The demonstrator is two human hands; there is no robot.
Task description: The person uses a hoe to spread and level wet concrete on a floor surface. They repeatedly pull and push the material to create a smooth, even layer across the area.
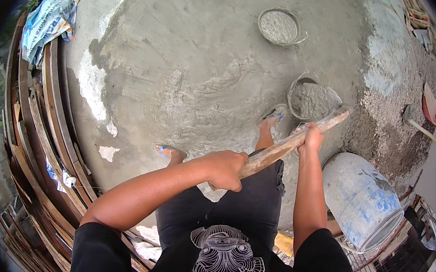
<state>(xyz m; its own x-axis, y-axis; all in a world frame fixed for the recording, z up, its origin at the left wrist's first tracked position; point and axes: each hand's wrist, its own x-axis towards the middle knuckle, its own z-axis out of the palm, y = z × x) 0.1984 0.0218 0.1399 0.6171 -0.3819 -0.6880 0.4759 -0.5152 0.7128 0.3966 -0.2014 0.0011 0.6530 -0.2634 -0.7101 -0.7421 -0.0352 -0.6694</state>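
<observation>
A thick, worn wooden shaft (275, 152) slants up to the right across my front. Its near end is wrapped in my closed left hand (226, 169). Farther along, my right hand (312, 138) grips it from the right side. The shaft's far end reaches over the rim of a round bucket (290, 97) heaped with wet grey concrete (314, 100). Whether a blade sits on that end, I cannot make out. Beyond stands a second bucket (279, 27) with a wire handle, filled with wet concrete.
Wet concrete (207, 89) covers the floor round my sandalled feet. Long planks (51, 117) and a blue-white sack (55, 10) lie at the left. To the right are a gravel pile (394, 102), a red-bladed tool (430, 104), a wooden-handled tool (428, 133) and a blue-white drum (359, 198).
</observation>
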